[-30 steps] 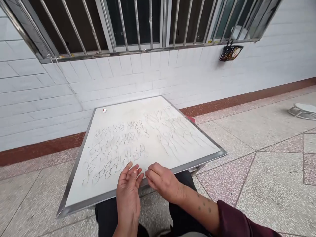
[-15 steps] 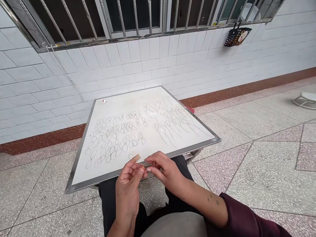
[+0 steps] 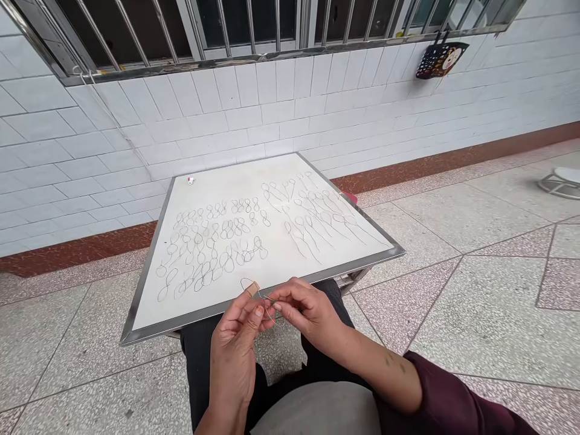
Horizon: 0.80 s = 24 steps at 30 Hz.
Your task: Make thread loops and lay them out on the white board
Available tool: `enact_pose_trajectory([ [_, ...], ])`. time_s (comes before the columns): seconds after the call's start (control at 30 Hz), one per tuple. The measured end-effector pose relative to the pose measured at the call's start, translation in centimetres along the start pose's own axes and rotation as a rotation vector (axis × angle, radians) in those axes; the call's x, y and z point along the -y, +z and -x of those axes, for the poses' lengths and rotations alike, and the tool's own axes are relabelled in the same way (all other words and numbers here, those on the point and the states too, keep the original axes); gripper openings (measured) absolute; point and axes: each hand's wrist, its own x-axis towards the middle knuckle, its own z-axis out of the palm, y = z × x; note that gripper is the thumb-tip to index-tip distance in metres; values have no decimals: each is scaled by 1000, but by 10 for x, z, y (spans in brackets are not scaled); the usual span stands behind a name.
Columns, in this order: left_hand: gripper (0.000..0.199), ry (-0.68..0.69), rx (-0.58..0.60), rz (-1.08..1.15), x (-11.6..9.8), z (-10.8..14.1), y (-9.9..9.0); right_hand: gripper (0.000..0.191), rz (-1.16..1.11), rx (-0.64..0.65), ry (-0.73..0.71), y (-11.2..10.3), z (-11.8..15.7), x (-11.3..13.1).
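- While a pale round motif shows on the dark, spotted bag (image 3: 441,59) below the window, any lettering on it is too small to read.
- The left hand (image 3: 238,338) reaches up with palm turned inward, its fingers curled and its thumb closed towards them, pinching a thin wire (image 3: 265,296); a tan strip (image 3: 254,289) wraps one fingertip.
- The right hand (image 3: 310,307) comes in from the side, thumb and forefinger nearly together on the same wire, the other fingers folded.
- The wire hangs between both hands, over the near edge of the white board (image 3: 235,169), one loop rising by the wrapped finger; the fingers hide part of it.
- On the board, figure-eight wires (image 3: 235,208) lie in rows at left, and single loops with long tails (image 3: 312,232) at right.
- A small red-and-white object (image 3: 191,180) sits near the far left corner.
- Metal bars (image 3: 251,30) stand before the window; a white-topped stool (image 3: 562,181) stands well apart at right.
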Motion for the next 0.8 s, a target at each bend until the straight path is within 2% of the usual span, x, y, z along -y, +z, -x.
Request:
enact_pose_trajectory([
  [0.13,52,20,7,-42,1,-1,0,14,32,-2,-30,0,1,2],
  [0.33,49,22,-4,-45,2,0,1,14,29,7,-42,2,2,1],
  [0.47,43,29,-17,-66,1,1,1,24,-19,32,-58,4,3,-2],
  [0.6,42,19,23,-73,2,0,1,34,-52,99,-55,5,4,-5],
  [0.8,43,25,28,-58,3,0,0,27,-75,134,-10,6,3,-7],
])
